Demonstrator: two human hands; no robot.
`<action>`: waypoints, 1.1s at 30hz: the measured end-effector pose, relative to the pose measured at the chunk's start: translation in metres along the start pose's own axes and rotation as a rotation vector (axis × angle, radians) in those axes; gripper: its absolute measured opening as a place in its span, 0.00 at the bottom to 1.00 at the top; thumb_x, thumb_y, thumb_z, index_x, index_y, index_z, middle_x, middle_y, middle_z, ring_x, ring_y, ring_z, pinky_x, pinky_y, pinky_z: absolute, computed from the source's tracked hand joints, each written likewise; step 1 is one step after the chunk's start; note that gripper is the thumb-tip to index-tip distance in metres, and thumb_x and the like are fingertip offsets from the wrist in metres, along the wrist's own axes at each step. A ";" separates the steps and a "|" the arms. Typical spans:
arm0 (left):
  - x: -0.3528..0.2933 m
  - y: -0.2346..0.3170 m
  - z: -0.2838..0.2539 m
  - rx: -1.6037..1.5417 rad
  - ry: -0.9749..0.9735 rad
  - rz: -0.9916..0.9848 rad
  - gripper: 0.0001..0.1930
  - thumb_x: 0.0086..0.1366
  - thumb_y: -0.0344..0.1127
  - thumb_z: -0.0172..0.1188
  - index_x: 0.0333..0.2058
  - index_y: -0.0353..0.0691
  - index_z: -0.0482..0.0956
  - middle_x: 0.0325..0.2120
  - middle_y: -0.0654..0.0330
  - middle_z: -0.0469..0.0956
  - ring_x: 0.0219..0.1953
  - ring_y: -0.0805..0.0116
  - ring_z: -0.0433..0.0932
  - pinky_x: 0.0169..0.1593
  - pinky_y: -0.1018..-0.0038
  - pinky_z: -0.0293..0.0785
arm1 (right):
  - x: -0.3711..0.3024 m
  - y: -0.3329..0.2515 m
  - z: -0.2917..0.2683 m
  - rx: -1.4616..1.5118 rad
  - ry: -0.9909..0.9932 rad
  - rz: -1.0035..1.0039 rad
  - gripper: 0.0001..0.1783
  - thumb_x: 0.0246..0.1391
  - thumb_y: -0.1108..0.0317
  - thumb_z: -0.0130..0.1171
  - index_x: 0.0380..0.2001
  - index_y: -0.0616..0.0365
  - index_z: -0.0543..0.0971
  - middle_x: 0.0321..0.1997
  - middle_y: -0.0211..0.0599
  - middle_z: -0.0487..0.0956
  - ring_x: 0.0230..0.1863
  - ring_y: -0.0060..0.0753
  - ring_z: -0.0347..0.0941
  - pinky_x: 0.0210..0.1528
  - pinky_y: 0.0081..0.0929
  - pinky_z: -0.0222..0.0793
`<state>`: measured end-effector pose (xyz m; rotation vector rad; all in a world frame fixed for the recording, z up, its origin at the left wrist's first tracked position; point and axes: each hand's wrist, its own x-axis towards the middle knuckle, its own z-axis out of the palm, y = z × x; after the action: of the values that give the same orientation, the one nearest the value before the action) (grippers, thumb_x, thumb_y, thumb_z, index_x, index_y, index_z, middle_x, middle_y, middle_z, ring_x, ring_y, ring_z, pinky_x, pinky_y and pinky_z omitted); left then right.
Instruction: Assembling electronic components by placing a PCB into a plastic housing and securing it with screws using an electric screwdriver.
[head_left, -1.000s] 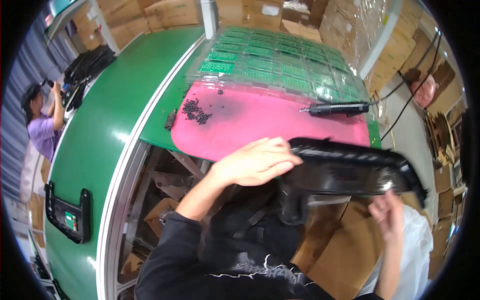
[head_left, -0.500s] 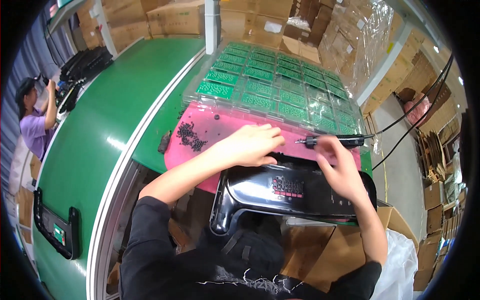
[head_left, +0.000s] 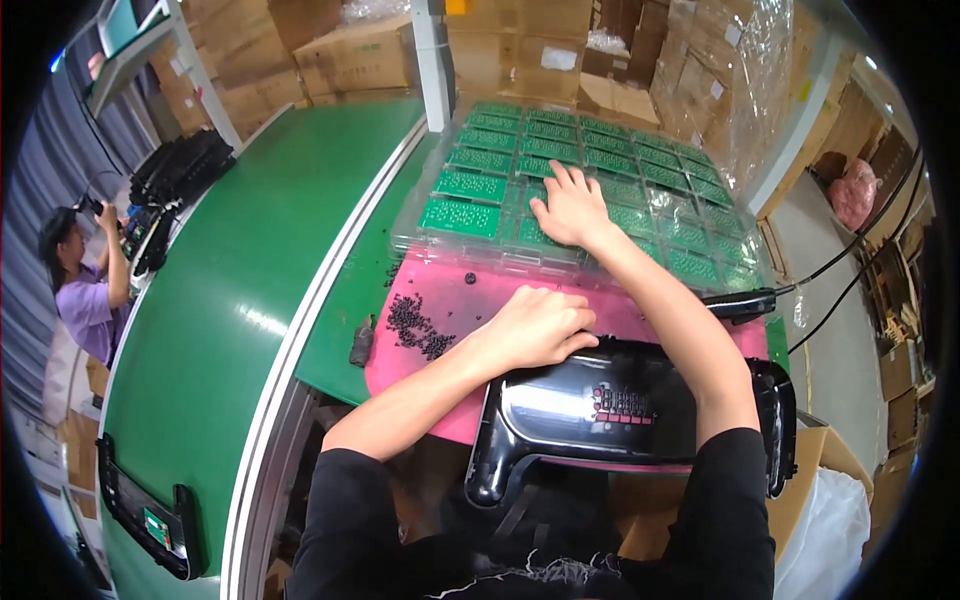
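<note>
A glossy black plastic housing [head_left: 560,405] with a grid of small slots lies across the near edge of the pink mat [head_left: 400,374]. My left hand [head_left: 540,325] is curled at its far edge, thumb along the rim; the fingers' undersides are hidden. Farther off, my right hand [head_left: 572,208] reaches over a clear plastic tray [head_left: 415,240] holding rows of green circuit boards [head_left: 460,217]. Its fingers are spread, with the tips at a board in the middle rows. An electric screwdriver [head_left: 740,304] lies right of my right forearm, which hides its front end.
Small black screws [head_left: 415,325] are heaped on the mat's left, near a dark stubby piece [head_left: 362,342]. On the green conveyor belt [head_left: 230,350] sits another black housing [head_left: 150,515] with a board. A co-worker [head_left: 85,290] stands far left. Cables [head_left: 850,262] hang at right.
My right hand has left the screwdriver and moved forward and left onto the boards. The screwdriver now lies on the right. My left hand stays at the housing's edge, and the view has shifted.
</note>
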<state>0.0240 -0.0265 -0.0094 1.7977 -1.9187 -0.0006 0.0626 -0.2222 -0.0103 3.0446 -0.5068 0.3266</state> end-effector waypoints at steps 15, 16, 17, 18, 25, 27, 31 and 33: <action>-0.004 0.008 -0.039 0.210 0.534 0.012 0.39 0.42 0.29 0.75 0.58 0.44 0.74 0.56 0.58 0.72 0.58 0.52 0.67 0.62 0.59 0.65 | -0.165 0.026 -0.126 0.674 0.223 -0.196 0.11 0.51 0.76 0.62 0.39 0.64 0.81 0.45 0.44 0.82 0.48 0.42 0.80 0.53 0.33 0.73; -0.005 0.007 -0.037 0.221 0.486 0.044 0.38 0.42 0.28 0.75 0.57 0.44 0.76 0.54 0.58 0.74 0.58 0.53 0.69 0.62 0.59 0.66 | -0.176 0.028 -0.127 0.687 0.204 -0.241 0.12 0.51 0.77 0.62 0.41 0.64 0.80 0.45 0.43 0.82 0.48 0.42 0.80 0.53 0.32 0.73; -0.004 0.009 -0.037 0.189 0.485 0.069 0.36 0.40 0.29 0.75 0.54 0.43 0.78 0.49 0.58 0.77 0.55 0.53 0.71 0.60 0.60 0.69 | -0.184 0.030 -0.128 0.703 0.185 -0.287 0.14 0.51 0.78 0.62 0.43 0.64 0.80 0.45 0.43 0.82 0.48 0.41 0.80 0.53 0.32 0.73; -0.005 0.011 -0.037 0.196 0.471 0.108 0.35 0.39 0.29 0.76 0.52 0.42 0.79 0.49 0.58 0.77 0.54 0.53 0.72 0.58 0.60 0.70 | -0.193 0.030 -0.127 0.709 0.167 -0.264 0.14 0.51 0.78 0.62 0.43 0.64 0.80 0.45 0.43 0.82 0.48 0.41 0.80 0.53 0.32 0.73; 0.002 0.015 -0.036 0.137 0.456 0.382 0.34 0.38 0.43 0.77 0.47 0.33 0.82 0.40 0.54 0.81 0.44 0.53 0.76 0.51 0.59 0.73 | -0.236 0.050 -0.134 0.491 0.322 -0.160 0.06 0.55 0.77 0.62 0.37 0.63 0.79 0.28 0.37 0.82 0.28 0.30 0.80 0.35 0.22 0.75; 0.001 0.019 -0.033 0.094 0.419 0.381 0.34 0.39 0.44 0.77 0.46 0.33 0.82 0.40 0.53 0.81 0.43 0.53 0.76 0.50 0.59 0.73 | -0.249 0.048 -0.133 0.594 0.350 -0.073 0.04 0.57 0.77 0.60 0.37 0.63 0.80 0.27 0.36 0.81 0.29 0.26 0.80 0.35 0.21 0.75; -0.002 0.021 -0.029 0.046 0.358 0.373 0.34 0.39 0.46 0.78 0.45 0.32 0.83 0.39 0.53 0.81 0.43 0.53 0.76 0.48 0.60 0.74 | -0.271 0.064 -0.132 0.616 0.180 -0.080 0.16 0.52 0.73 0.68 0.44 0.62 0.78 0.35 0.37 0.83 0.35 0.27 0.81 0.41 0.23 0.74; -0.002 0.022 -0.029 0.034 0.335 0.370 0.34 0.39 0.46 0.78 0.45 0.32 0.83 0.39 0.53 0.81 0.43 0.53 0.77 0.48 0.60 0.75 | -0.276 0.061 -0.137 0.631 0.161 -0.095 0.25 0.46 0.70 0.74 0.47 0.61 0.77 0.41 0.38 0.82 0.39 0.29 0.80 0.43 0.25 0.74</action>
<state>0.0139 -0.0125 0.0228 1.3355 -1.9752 0.4340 -0.2397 -0.1828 0.0655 3.5693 -0.2862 0.8673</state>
